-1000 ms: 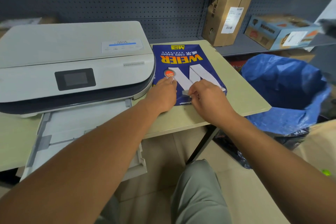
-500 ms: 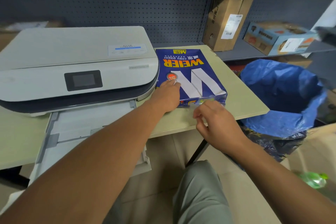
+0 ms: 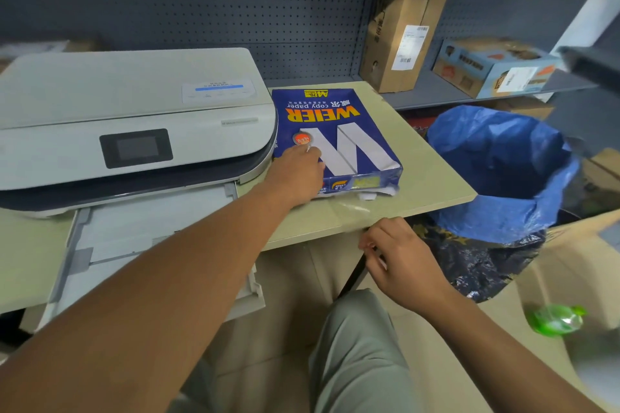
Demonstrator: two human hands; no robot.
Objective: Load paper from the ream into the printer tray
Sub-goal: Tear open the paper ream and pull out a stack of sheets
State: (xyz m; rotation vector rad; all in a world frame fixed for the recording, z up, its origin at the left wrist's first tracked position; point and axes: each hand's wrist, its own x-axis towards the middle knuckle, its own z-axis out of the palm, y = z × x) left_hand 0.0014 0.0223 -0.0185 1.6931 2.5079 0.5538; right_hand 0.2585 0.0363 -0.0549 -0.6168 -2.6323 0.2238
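A blue ream of copy paper [image 3: 339,131] lies flat on the table, right beside the printer [image 3: 134,104]. Its near end looks torn, with white paper edges showing. My left hand [image 3: 297,174] presses down on the ream's near left corner. My right hand [image 3: 399,255] is off the table's front edge, fingers pinched on a clear strip of wrapper [image 3: 350,209] that stretches back to the ream's near end. The printer tray [image 3: 157,231] sticks out at the front, below my left forearm.
The beige table [image 3: 426,178] ends just right of the ream. A bin lined with a blue bag [image 3: 503,171] stands to its right. Cardboard boxes [image 3: 402,40] sit on the shelf behind. A green bottle [image 3: 555,318] lies low on the right.
My right hand has pulled back from the ream's near end toward me, past the table edge, drawing the clear strip out. My left hand stays on the ream.
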